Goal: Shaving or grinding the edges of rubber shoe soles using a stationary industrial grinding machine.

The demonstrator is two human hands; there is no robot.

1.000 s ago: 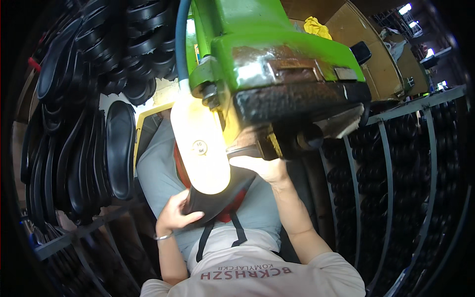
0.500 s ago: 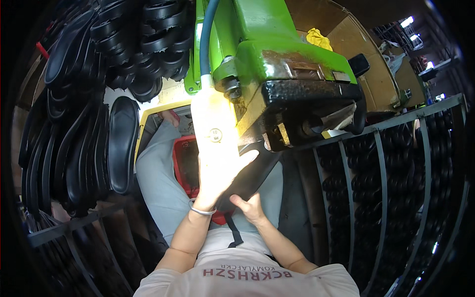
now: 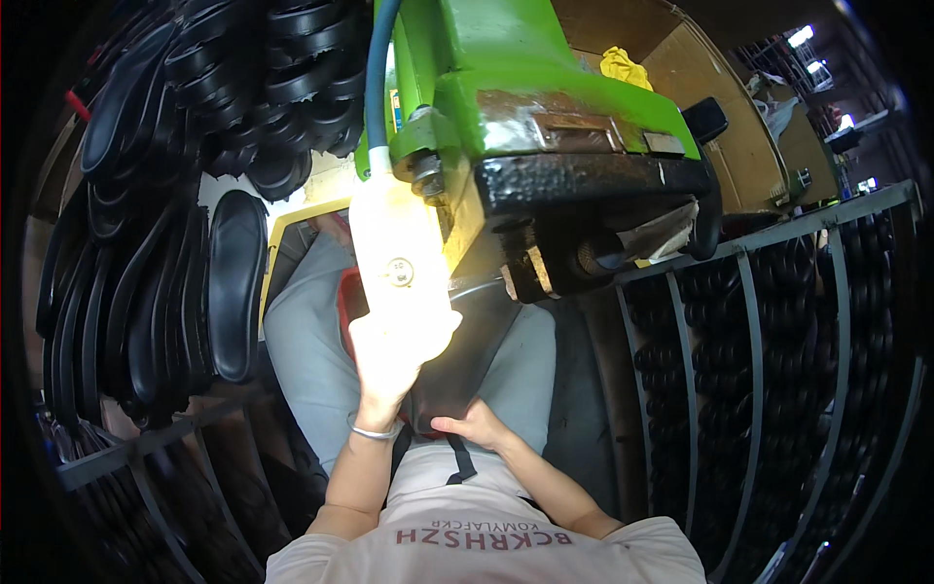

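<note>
A dark shoe sole [image 3: 465, 365] lies lengthwise over my lap, its far end under the head of the green machine [image 3: 574, 122]. My left hand [image 3: 394, 355] grips its left side, with the lamp's glare washing out most of the fingers. At the near end, my right hand [image 3: 482, 428] pinches the sole, thumb on top and fingers hidden beneath. Just beyond my left hand hangs the bright work lamp [image 3: 399, 273]. The machine's metal working part [image 3: 525, 273] sits at the far right of the sole.
Stacked black soles [image 3: 146, 282] crowd the left side, with one sole [image 3: 236, 282] standing at their edge. On the right, a metal rack [image 3: 749, 360] holds many dark soles. A cardboard box [image 3: 730, 127] with a yellow cloth [image 3: 625, 68] stands behind the machine. A red container [image 3: 347, 302] shows between my legs.
Both hands have drawn the sole slightly nearer to my body and leftward. My left thumb, stretched out over the sole before, now sits closer to the hand. The view has shifted slightly.
</note>
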